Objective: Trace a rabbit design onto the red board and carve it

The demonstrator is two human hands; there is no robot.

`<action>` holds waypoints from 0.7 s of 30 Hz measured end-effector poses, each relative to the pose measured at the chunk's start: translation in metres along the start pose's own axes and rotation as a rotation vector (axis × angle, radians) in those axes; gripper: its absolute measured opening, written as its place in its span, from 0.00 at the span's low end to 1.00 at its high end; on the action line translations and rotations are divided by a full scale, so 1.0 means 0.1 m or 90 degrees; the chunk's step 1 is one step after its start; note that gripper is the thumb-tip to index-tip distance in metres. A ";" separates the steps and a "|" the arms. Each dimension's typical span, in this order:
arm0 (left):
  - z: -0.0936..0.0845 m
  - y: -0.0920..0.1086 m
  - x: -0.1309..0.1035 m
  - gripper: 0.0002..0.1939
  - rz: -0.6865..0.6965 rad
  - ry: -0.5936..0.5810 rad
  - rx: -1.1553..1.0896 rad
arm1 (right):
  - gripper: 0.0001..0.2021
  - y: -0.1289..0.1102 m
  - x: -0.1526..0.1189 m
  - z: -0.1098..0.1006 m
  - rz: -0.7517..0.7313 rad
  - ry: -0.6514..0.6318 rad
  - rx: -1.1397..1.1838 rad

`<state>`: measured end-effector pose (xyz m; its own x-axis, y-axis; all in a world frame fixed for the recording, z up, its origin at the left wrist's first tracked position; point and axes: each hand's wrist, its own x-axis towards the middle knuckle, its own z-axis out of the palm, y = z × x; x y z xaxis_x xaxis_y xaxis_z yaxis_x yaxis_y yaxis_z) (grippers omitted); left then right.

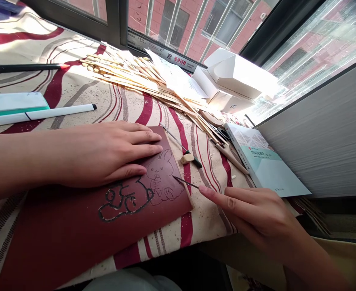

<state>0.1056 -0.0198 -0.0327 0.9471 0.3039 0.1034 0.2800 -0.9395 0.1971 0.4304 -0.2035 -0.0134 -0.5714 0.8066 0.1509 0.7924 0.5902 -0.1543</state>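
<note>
A reddish-brown board (74, 234) lies slanted at the table's front edge. On it are a bunny drawing (162, 171) in thin lines and a second figure (125, 200) cut in thick black outline. My left hand (114, 151) rests flat on the board, fingers stretched out beside the bunny. Between its fingers my right hand (250, 210) grips a thin dark carving tool (185, 182), whose tip meets the right side of the bunny drawing. The tool's handle is hidden in the hand. Just past the board's far edge lies another carving tool (178, 139) with a thin shaft, by a small wooden piece (186, 158).
A striped cloth (111, 101) with scattered crumbs covers the table. Wooden strips (129, 76), paper and white boxes (232, 101) lie by the window. A book (265, 161) is at right, with a wooden-handled tool (232, 157) beside it. A white pen (44, 114) lies left.
</note>
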 end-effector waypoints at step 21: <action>0.01 -0.01 -0.01 0.35 -0.003 -0.004 0.012 | 0.28 -0.06 0.00 -0.02 0.015 0.012 -0.029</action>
<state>0.1044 -0.0195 -0.0337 0.9468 0.3071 0.0961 0.2870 -0.9410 0.1790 0.4258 -0.2069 -0.0100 -0.5490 0.8192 0.1660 0.8144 0.5689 -0.1141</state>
